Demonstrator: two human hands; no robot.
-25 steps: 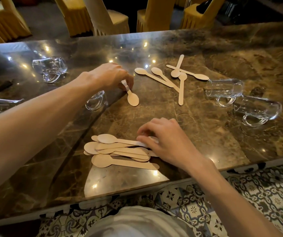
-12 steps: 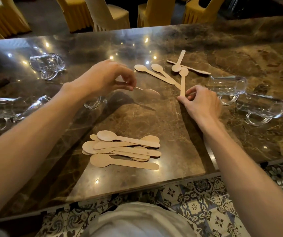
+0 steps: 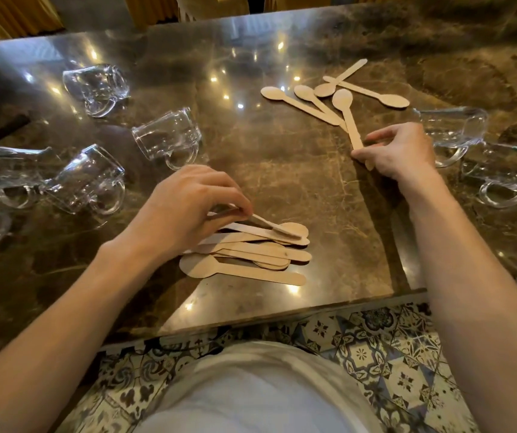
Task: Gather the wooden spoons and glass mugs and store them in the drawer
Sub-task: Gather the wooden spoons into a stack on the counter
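One wooden spoon (image 3: pixel 347 118) points bowl-away, handle at right hand (image 3: pixel 402 151).

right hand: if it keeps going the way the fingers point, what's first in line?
The right hand points left, fingertips already at the handle end of a wooden spoon. Beyond that it looks like bare table, though depth is unclear.
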